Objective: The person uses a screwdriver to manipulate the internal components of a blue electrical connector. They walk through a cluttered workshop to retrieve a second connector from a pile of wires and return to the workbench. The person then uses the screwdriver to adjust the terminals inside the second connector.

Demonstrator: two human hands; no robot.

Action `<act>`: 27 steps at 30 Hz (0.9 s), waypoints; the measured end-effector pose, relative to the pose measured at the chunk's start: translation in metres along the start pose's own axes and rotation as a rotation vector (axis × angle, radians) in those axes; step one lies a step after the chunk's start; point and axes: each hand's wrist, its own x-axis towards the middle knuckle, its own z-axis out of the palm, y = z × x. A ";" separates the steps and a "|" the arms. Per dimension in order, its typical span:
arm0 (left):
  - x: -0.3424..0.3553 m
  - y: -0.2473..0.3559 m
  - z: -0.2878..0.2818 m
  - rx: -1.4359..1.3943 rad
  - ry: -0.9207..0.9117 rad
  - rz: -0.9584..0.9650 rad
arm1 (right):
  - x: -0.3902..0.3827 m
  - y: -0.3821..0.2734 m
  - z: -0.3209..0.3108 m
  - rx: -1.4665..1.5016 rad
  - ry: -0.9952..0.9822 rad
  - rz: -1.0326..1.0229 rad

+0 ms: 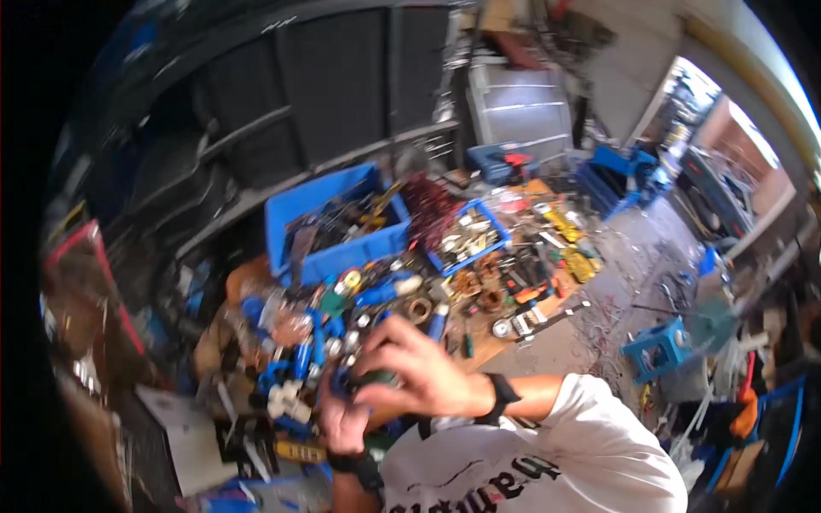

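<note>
In front of my chest, my two hands are close together, blurred by motion. My right hand [415, 368] is closed, its fingers curled round a small dark greenish object [378, 378] whose kind I cannot make out. Just below and to the left, my left hand [345, 421] is partly covered by the right, and its fingers look bent inward against something dark. Beyond the hands, blue cylindrical parts [303, 355] and several metal pieces lie heaped on the bench. A copper-coloured ring [419, 309] sits past my right hand's knuckles.
A large blue bin [338, 263] of mixed tools and a smaller blue tray [466, 267] of light parts stand on the bench. Dark red wire [430, 209] is piled between them. A red drill [516, 162] lies farther back. A blue stool [657, 349] stands on the littered floor at right.
</note>
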 end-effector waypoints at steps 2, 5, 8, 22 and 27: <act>0.012 -0.004 -0.019 -0.396 0.112 -0.184 | 0.005 0.006 -0.003 0.008 0.038 -0.103; 0.012 -0.003 -0.009 -0.735 0.192 -0.291 | 0.000 0.004 0.001 0.325 -0.068 0.089; 0.001 0.002 0.001 -0.855 0.144 -0.271 | 0.000 0.002 0.005 0.366 -0.180 0.034; -0.011 0.012 0.008 -0.858 0.204 -0.227 | 0.002 -0.006 0.008 0.280 -0.183 -0.056; -0.009 0.013 0.002 -0.885 0.116 -0.257 | 0.002 -0.016 0.011 0.057 -0.136 -0.059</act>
